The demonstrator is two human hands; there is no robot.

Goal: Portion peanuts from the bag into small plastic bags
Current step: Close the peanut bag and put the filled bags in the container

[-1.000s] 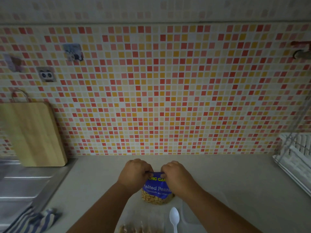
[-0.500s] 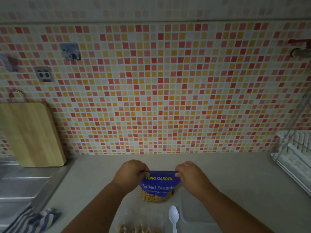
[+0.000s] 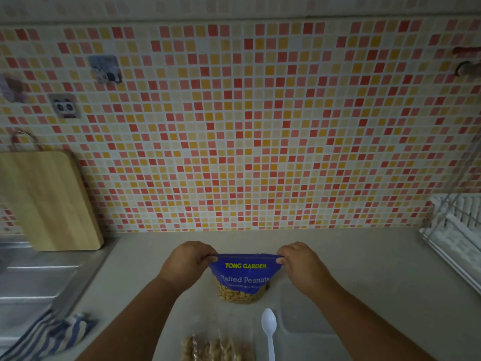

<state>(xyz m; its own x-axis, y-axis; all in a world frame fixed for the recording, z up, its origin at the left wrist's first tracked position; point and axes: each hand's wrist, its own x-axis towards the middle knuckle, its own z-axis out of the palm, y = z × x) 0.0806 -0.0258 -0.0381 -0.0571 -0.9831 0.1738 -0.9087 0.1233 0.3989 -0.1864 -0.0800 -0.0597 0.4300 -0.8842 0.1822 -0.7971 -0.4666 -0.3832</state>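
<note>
A blue bag of salted peanuts (image 3: pixel 244 278) stands upright on the beige counter, with nuts showing through its clear bottom. My left hand (image 3: pixel 186 260) pinches the bag's top left corner and my right hand (image 3: pixel 299 261) pinches the top right corner, so the top edge is stretched flat between them. A white plastic spoon (image 3: pixel 269 329) lies on the counter in front of the bag. Small clear bags filled with peanuts (image 3: pixel 217 346) lie at the bottom edge of the view. Empty clear plastic bags (image 3: pixel 307 319) lie flat to the right of the spoon.
A wooden cutting board (image 3: pixel 49 201) leans on the mosaic tile wall at left, above a steel sink (image 3: pixel 33 280). A striped cloth (image 3: pixel 49 334) lies at the sink's near corner. A white dish rack (image 3: pixel 458 230) stands at the right edge.
My hands have moved apart along the bag's top, from close together at the centre out to its two corners. The bag's top now spreads wide and its label shows.
</note>
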